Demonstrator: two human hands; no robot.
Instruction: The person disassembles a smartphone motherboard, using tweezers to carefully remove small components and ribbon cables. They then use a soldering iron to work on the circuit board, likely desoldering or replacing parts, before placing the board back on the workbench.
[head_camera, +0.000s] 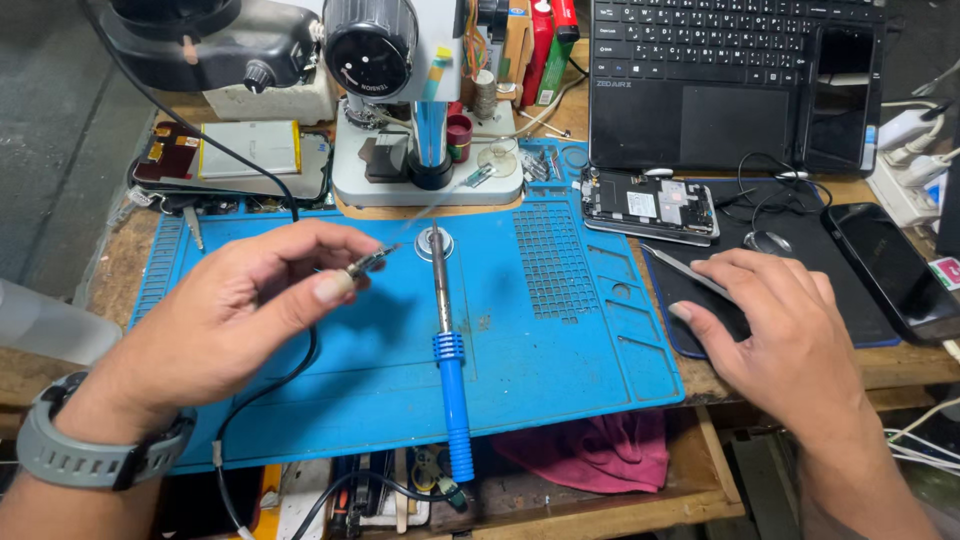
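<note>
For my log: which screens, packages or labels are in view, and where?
Dark phone: right edge, black screen, unlit.
Second phone: on the laptop, black screen.
Red and green packages: top centre, upright.
Opened phone: below laptop, white label inside.

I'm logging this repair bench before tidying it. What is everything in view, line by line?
Work mat: one, blue, centre of bench.
Soldering iron: one, blue handle, lying on mat.
Microscope: one, grey, behind mat.
Laptop: one, black, top right.
Opened phone: one, right of the microscope base.
Phone: one, black, far right.
Cloth: one, pink, below mat.
Tweezers: one, metal, under right hand.
Small connector: one, metallic, pinched by left hand.
Watch: one, grey, left wrist.
Left hand: over mat.
Right hand: on dark pad.
</note>
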